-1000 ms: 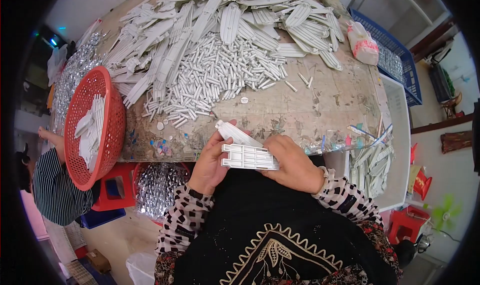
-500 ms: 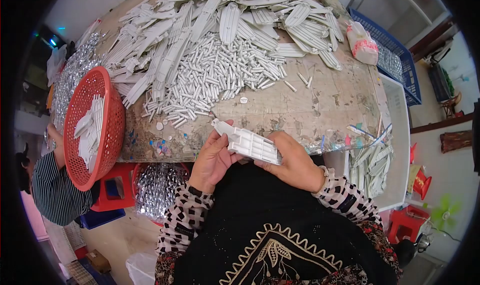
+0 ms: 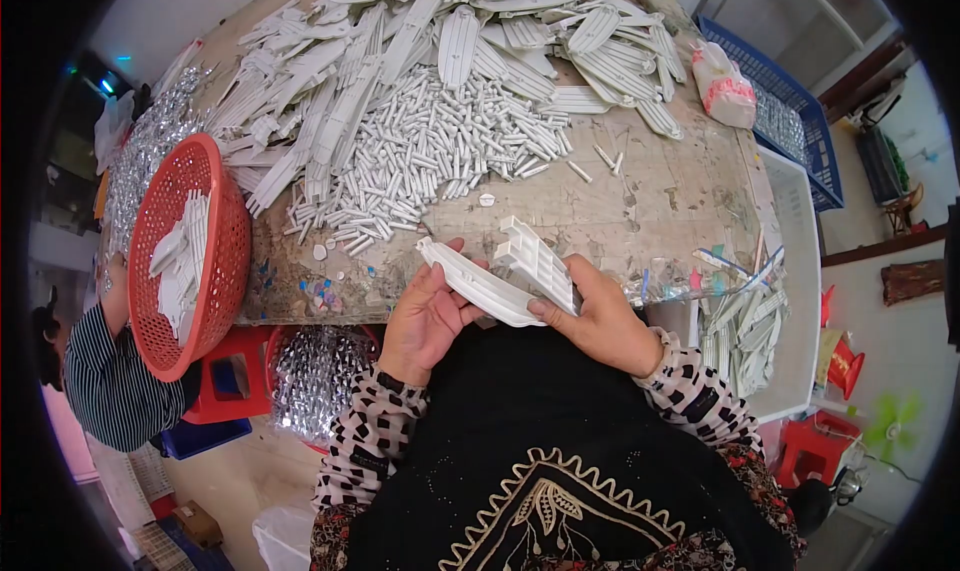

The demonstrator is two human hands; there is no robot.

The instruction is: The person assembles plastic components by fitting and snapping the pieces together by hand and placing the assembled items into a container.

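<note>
Between my hands, over the table's front edge, are two white plastic parts. My left hand (image 3: 424,323) is closed round the left end of a long, curved white piece (image 3: 482,285). My right hand (image 3: 604,319) grips a ribbed white piece (image 3: 540,261), which stands tilted up and away from the curved one; its fingers also touch the curved piece's right end. The two parts meet or nearly meet at that end. Beyond my hands lie a heap of small white pegs (image 3: 440,141) and a pile of long white slats (image 3: 400,41).
A red basket (image 3: 232,231) with white parts stands at the left, near a person in a striped shirt (image 3: 115,381). At the right are a white bin (image 3: 800,271) with white pieces, a blue crate (image 3: 825,161) and a plastic bag (image 3: 725,89) on the table (image 3: 680,201).
The ribbed piece has swung up and away from the curved piece, which now shows along its length. My right hand has shifted slightly right; my left hand has barely moved.
</note>
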